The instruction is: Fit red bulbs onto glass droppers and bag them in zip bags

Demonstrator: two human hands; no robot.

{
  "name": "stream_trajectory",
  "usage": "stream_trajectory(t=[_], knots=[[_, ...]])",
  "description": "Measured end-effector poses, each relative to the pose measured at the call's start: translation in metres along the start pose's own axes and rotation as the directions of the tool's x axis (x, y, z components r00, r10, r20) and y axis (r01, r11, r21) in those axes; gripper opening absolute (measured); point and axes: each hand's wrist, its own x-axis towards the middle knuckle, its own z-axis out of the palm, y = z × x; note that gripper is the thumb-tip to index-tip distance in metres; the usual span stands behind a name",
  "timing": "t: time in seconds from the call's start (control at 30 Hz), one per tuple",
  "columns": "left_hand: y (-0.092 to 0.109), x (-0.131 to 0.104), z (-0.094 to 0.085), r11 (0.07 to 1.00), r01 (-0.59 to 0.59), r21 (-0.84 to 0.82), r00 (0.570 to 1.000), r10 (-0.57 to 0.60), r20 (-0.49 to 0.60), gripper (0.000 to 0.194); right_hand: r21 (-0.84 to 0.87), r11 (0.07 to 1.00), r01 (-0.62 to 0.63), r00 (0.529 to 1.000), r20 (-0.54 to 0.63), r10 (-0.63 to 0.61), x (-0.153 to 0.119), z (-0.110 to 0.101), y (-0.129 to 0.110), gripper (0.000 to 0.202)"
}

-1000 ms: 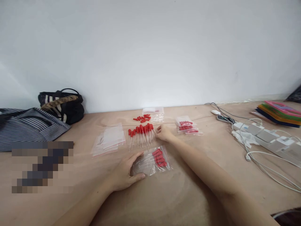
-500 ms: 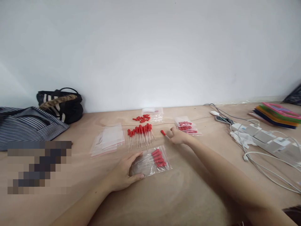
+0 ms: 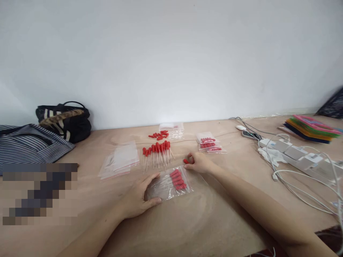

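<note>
My left hand (image 3: 138, 196) lies at the left side of a clear zip bag (image 3: 163, 192), thumb and fingers curved around its edge and holding it on the table. Inside the bag, several droppers lie side by side, red bulbs to the right. Just beyond the bag's upper right corner, my right hand (image 3: 199, 163) pinches a dropper; its red bulb (image 3: 185, 161) shows at the fingertips and the tube is hidden. Behind the bag, several loose droppers (image 3: 158, 151) with red bulbs and clear tubes form a row.
Flat zip bags (image 3: 122, 157) are stacked at left. Loose red bulbs (image 3: 160, 135) and a bag of clear tubes (image 3: 177, 132) sit near the wall. Bags with red bulbs (image 3: 208, 144) lie at right. Further right are a power strip (image 3: 300, 155), cables and coloured sheets (image 3: 311, 128).
My right hand has come nearer, toward the bag's upper right corner, with the dropper. My left hand stays at the bag. The whole view has shifted slightly.
</note>
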Motion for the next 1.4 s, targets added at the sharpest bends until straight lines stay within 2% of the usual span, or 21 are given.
stream_trajectory(t=[0.07, 0.17, 0.23, 0.27, 0.37, 0.43, 0.5, 0.7, 0.9, 1.07, 1.17, 1.27, 1.33, 1.4], knots=[[0.000, 0.000, 0.000, 1.000, 0.000, -0.006, 1.000, 0.000, -0.005, 0.063, -0.003, 1.000, 0.016, 0.999, 0.036, -0.016, 0.004, 0.002, -0.003, 0.027], [0.000, 0.000, -0.001, 1.000, -0.011, -0.016, 1.000, 0.010, -0.014, 0.064, 0.019, 0.999, 0.028, 0.999, 0.032, -0.029, 0.000, -0.003, 0.002, 0.025], [0.000, 0.000, -0.001, 1.000, -0.015, -0.018, 1.000, 0.015, -0.011, 0.064, 0.155, 0.987, 0.034, 0.999, 0.010, -0.036, -0.007, -0.009, 0.010, 0.028], [0.000, 0.000, -0.001, 1.000, -0.016, -0.018, 1.000, 0.016, -0.008, 0.064, 0.279, 0.959, 0.038, 0.999, -0.018, -0.034, -0.011, -0.010, 0.015, 0.029], [-0.001, 0.000, 0.000, 1.000, -0.022, -0.017, 1.000, 0.022, -0.017, 0.064, 0.649, 0.757, 0.077, 0.982, -0.182, 0.056, -0.024, -0.006, 0.027, 0.033], [-0.002, 0.000, 0.001, 0.999, -0.031, -0.019, 0.999, 0.031, -0.036, 0.063, 0.761, 0.639, 0.115, 0.947, -0.279, 0.162, -0.032, 0.003, 0.030, 0.037], [-0.002, 0.001, 0.001, 0.999, -0.032, -0.016, 0.999, 0.031, -0.042, 0.062, 0.822, 0.555, 0.128, 0.917, -0.311, 0.249, -0.037, 0.011, 0.029, 0.041], [-0.001, 0.000, 0.001, 0.999, -0.038, -0.012, 0.999, 0.037, -0.040, 0.061, 0.897, 0.429, 0.105, 0.899, -0.270, 0.345, -0.044, 0.021, 0.016, 0.049], [0.000, 0.000, 0.001, 1.000, -0.017, -0.012, 1.000, 0.017, -0.026, 0.063, 0.949, 0.311, 0.060, 0.929, -0.167, 0.331, -0.053, 0.026, 0.005, 0.047], [0.000, 0.000, 0.001, 1.000, -0.009, -0.013, 1.000, 0.009, -0.011, 0.064, 0.954, 0.299, 0.035, 0.942, -0.131, 0.310, -0.068, 0.027, 0.000, 0.043], [0.000, 0.000, 0.001, 1.000, 0.006, -0.003, 1.000, -0.006, -0.013, 0.064, 0.947, 0.319, -0.019, 0.962, -0.069, 0.264, -0.075, 0.028, -0.002, 0.041], [0.001, 0.000, 0.001, 1.000, 0.005, -0.012, 1.000, -0.005, -0.014, 0.064, 0.893, 0.447, -0.059, 0.986, -0.018, 0.168, -0.077, 0.032, -0.004, 0.038], [0.001, 0.000, 0.001, 1.000, -0.006, -0.014, 1.000, 0.005, -0.019, 0.064, 0.822, 0.569, -0.007, 0.996, -0.046, 0.079, -0.075, 0.033, -0.003, 0.034], [0.002, 0.001, 0.001, 1.000, -0.019, -0.013, 0.999, 0.019, -0.028, 0.063, 0.793, 0.607, 0.042, 0.999, -0.052, -0.001, -0.072, 0.032, -0.001, 0.031]])
